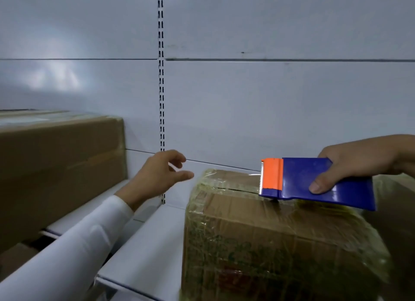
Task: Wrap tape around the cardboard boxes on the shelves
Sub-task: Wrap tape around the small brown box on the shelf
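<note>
**Right hand holds the dispenser over the taped box**

Clearly, the right hand (357, 165), entering from the right edge of the frame, grips a blue tape dispenser (318, 181) with the thumb pressed on its flat side and the fingers curled behind it. The dispenser's orange end with a serrated blade (270, 176) points toward the middle of the frame, and its lower edge sits on or just above the top of the cardboard box (269, 240) in the lower right. A thin strip of clear tape (254, 174) shows just beside the blade.

The left hand (161, 174), in mid-frame, hangs in the air with fingers loosely spread, holding nothing; it is just left of the box's far corner, apart from it. Its white sleeve (74, 246) runs down to the lower left corner.

The box is covered in glossy, wrinkled clear tape and stands on a white shelf (148, 251). A larger cardboard box (60, 165) sits at the left edge of the frame. Behind, a white back panel (269, 98) carries a slotted upright (160, 76).
</note>
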Demonstrator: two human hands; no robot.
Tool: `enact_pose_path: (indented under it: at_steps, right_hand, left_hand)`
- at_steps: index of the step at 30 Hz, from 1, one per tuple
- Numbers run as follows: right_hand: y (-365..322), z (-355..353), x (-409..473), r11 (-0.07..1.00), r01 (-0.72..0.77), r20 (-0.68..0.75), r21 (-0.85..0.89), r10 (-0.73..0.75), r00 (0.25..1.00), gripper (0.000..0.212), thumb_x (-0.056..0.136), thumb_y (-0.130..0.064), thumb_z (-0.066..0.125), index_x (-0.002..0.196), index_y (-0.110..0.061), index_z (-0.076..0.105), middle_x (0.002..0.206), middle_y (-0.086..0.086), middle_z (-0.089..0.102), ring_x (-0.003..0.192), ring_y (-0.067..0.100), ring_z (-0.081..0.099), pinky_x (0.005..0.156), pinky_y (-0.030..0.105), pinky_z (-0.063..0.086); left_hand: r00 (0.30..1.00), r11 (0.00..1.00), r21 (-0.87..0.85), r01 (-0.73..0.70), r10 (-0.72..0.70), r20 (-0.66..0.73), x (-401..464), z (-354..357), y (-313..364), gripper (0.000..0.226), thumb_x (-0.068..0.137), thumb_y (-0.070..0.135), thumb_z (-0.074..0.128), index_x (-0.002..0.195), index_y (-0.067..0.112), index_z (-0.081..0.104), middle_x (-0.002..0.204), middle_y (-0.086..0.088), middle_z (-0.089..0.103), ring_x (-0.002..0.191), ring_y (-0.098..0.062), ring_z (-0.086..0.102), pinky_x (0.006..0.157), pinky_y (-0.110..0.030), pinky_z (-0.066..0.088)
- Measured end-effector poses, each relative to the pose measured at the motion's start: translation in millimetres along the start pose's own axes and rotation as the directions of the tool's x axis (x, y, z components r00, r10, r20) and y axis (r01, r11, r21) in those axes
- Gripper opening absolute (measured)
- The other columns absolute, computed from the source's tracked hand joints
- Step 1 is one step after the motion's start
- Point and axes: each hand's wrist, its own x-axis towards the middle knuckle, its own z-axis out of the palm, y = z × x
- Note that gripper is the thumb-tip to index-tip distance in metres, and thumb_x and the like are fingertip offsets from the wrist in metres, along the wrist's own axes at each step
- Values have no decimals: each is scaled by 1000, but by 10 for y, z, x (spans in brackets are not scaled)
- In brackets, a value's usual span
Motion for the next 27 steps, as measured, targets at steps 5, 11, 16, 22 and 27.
enact_pose_path:
  at_steps: [5,11,16,22,27]
  right_hand:
    - [-20,-6,-17,1000,-14,8,-7,14,1000,59,59,-50,77,100,-9,69,93,8,76,78,19,72,66,25,53]
    - [-90,7,-30,999,-34,21,-17,34,999,53,62,-46,76,100,-10,69,91,6,76,74,15,72,63,24,53]
    - [-235,84,-7,1000,-11,-2,18,11,1000,50,62,-44,75,97,-8,70,86,7,76,70,14,71,58,22,52]
    - [-672,265,180,999,27,-41,19,-27,999,51,66,-42,83,99,-4,71,91,12,76,71,17,69,58,21,53]
    - [-1057,356,371,1000,19,-60,11,-18,998,33,77,-40,76,92,-11,69,85,5,76,70,15,69,61,22,53]
  left_hand:
    - [943,968,124,-219,178,281,-64,117,450,27,86,44,65,99,22,72,97,7,71,92,-6,64,88,-28,49]
    - [889,949,183,-256,157,430,-105,198,407,39,91,46,57,118,18,66,144,1,46,134,-10,38,101,-19,30]
    - [876,923,264,-279,132,465,-85,20,310,46,90,50,55,112,12,67,125,-3,61,119,-17,53,101,-33,38]
    - [885,918,348,-189,5,466,-110,-396,0,38,93,43,55,118,18,64,129,-1,60,120,-17,52,104,-34,38]
    - [925,881,416,-223,57,375,-32,-496,-62,50,96,34,52,144,26,40,151,10,35,138,-13,35,114,-31,26]
